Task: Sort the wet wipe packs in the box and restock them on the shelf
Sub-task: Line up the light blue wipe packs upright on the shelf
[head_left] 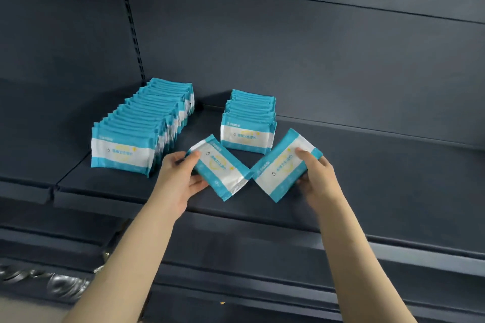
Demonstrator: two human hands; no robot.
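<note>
Left grip (179,178) pinches one wipe pack (223,168), right grip (319,176) pinches a second pack (282,165), corners touching between them, long row (147,123) and short row (249,123) on the shelf (367,165) just behind.

I see teal-and-white packs, all same print. Long row (136,136) stands upright at the shelf (367,178) left, running front to back. Short row (248,126) stands to its right, well apart. Two loose packs in front, faces toward me, tilted opposite ways, inner corners touching: left pack (223,168) in left hand (181,173), right pack (284,165) in right hand (317,173).
</note>
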